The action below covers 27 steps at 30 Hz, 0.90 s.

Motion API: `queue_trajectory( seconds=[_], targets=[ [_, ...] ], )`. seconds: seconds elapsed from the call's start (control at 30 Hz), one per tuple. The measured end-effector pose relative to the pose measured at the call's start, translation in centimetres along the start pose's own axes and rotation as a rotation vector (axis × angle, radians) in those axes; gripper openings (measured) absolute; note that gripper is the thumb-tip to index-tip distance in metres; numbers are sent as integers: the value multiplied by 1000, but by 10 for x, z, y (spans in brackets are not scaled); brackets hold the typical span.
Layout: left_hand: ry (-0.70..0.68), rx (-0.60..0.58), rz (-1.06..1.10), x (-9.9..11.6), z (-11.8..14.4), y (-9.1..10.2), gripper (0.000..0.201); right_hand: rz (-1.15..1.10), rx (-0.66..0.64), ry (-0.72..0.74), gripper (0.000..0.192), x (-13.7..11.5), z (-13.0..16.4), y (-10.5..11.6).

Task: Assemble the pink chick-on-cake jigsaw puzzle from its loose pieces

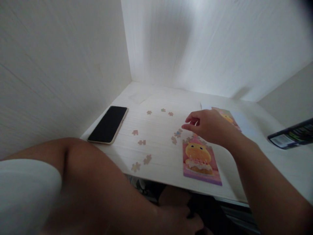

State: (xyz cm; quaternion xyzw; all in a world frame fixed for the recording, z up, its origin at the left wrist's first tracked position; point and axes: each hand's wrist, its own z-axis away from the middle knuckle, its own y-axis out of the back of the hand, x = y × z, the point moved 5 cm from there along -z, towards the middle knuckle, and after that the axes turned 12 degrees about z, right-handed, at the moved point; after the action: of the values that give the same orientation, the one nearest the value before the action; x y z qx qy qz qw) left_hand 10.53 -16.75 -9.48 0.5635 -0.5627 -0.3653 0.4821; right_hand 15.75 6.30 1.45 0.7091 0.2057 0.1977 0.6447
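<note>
Several loose puzzle pieces point(146, 142) lie scattered face down on the white desk point(156, 124), and the right hand point(207, 125) hovers over the cluster nearest the partly built puzzle point(199, 160). Its fingers point(189, 122) are loosely curled and point left, pinching nothing that can be seen; their tips sit just above and to the right of a small blue-tinted piece point(178, 133), with a beige piece point(174, 140) just below that. The puzzle, pink with a yellow cartoon creature, lies near the desk's front edge, directly beneath the wrist, its upper rows unfinished under the palm. A picture card point(226, 116) with the same creature lies behind the hand, partly hidden by it. The left hand point(181, 222) is down below the desk edge in shadow, the forearm crossing the lower view; whether its fingers are clenched or slack cannot be told. A black phone point(109, 124) lies screen-up by the left wall, well apart from the pieces. A dark packet point(292, 134) juts in at the right edge.
</note>
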Motion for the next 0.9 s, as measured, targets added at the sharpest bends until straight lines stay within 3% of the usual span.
queue_trajectory(
  seconds=[0.17, 0.3, 0.53, 0.67, 0.9],
  targets=[
    [18, -46, -19, 0, -1, 1, 34, -65, -138, 64, 19, -13, -2, -22],
    [14, -32, -38, 1, 0, -4, 34, -161, -126, 107, 9, -15, -3, -28],
    [44, -9, -128, 5, 2, -23, 37, -301, -64, 124, 36, -9, -3, -26],
    [47, -50, -159, 5, 2, -26, 39, -258, -43, 118, 26, -8, -4, -24],
    [40, 8, -125, 3, 1, -22, 36, -294, -64, 128, 21, -14, -4, -27]
  ],
)
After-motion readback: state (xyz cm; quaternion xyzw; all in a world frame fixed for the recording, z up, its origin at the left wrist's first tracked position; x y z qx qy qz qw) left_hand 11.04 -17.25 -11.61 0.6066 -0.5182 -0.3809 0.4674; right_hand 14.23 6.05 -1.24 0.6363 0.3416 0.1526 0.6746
